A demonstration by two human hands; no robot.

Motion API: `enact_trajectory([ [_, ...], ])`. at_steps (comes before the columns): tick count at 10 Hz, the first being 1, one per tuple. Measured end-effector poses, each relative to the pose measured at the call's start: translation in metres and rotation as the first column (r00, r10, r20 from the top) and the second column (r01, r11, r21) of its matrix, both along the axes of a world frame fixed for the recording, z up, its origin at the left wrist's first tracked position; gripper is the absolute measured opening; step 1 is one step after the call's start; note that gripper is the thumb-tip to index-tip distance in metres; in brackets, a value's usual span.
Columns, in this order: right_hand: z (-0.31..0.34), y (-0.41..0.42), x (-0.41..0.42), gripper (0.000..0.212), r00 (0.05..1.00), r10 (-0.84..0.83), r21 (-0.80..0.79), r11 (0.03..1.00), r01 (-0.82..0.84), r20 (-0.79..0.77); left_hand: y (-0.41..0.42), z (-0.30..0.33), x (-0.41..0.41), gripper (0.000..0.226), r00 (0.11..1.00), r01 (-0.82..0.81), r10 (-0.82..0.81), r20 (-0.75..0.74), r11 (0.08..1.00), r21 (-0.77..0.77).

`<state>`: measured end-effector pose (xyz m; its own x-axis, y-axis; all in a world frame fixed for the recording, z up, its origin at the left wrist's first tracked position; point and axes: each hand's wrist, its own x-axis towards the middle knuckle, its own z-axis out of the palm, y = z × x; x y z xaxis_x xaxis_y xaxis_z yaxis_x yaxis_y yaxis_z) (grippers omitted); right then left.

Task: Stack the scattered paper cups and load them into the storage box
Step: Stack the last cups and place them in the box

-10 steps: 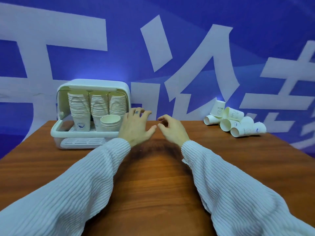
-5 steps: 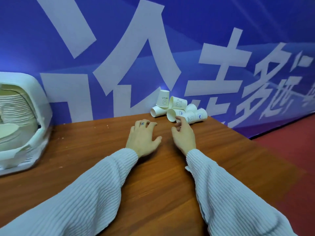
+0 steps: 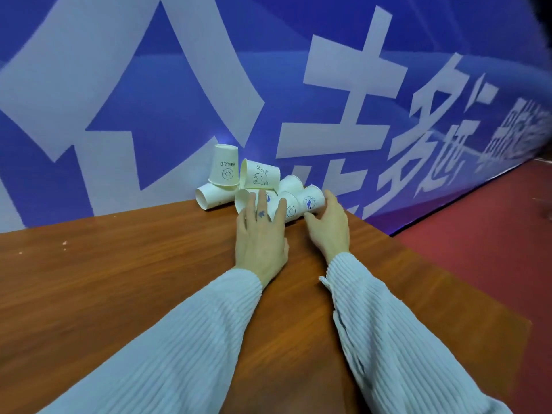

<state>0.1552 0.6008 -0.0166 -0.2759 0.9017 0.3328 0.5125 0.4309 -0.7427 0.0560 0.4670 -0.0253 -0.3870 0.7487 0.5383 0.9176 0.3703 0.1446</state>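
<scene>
Nearest you, your two ribbed pale sleeves (image 3: 185, 339) run up from the bottom edge, the left from 7 o'clock and the right from 5 o'clock, over the brown wooden table (image 3: 89, 279).

Your left hand (image 3: 260, 234) lies palm down with its fingers straight and spread, holding nothing; its fingertips (image 3: 263, 195) overlap the front of the cup pile, though whether they press on a cup is hard to tell. A small blue mark shows on one finger.

Your right hand (image 3: 328, 225), just beside the left toward 3 o'clock, has its fingers curled round the right end of the cup with the blue emblem (image 3: 310, 201), which lies on its side.

The paper cups (image 3: 260, 183) sit in a loose heap at 12 o'clock from your hands, at the far edge of the table against the wall. A cup with a smiley (image 3: 291, 209) lies between your two hands. Behind, a cup printed HELLO (image 3: 225, 167) stands upside down on a plain cup (image 3: 212, 197) lying on its side, and a cup with a cartoon drawing (image 3: 261, 174) lies on top at its right.

Farthest off, the blue banner (image 3: 179, 85) with large white characters fills the wall, and red floor (image 3: 493, 219) shows at 3 o'clock.
</scene>
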Motion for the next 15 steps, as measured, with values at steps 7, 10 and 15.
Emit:
enact_trajectory([
  [7, -0.004, -0.023, 0.016, 0.018, 0.928, -0.118, -0.167, 0.984, 0.061, -0.355, -0.037, 0.005, 0.008, 0.069, 0.908, 0.084, -0.119, 0.402, 0.991, 0.104],
  [10, 0.0, -0.121, 0.017, 0.018, 0.92, 0.047, -0.129, 0.986, -0.104, -0.388, -0.147, 0.008, 0.013, 0.071, 0.793, -0.082, -0.073, 0.604, 0.971, 0.225],
  [15, 0.057, -0.273, -0.032, 0.013, 0.836, 0.33, -0.024, 0.926, -0.378, -0.438, -0.315, 0.069, -0.043, 0.047, 0.776, -0.214, -0.084, 0.626, 0.898, 0.385],
])
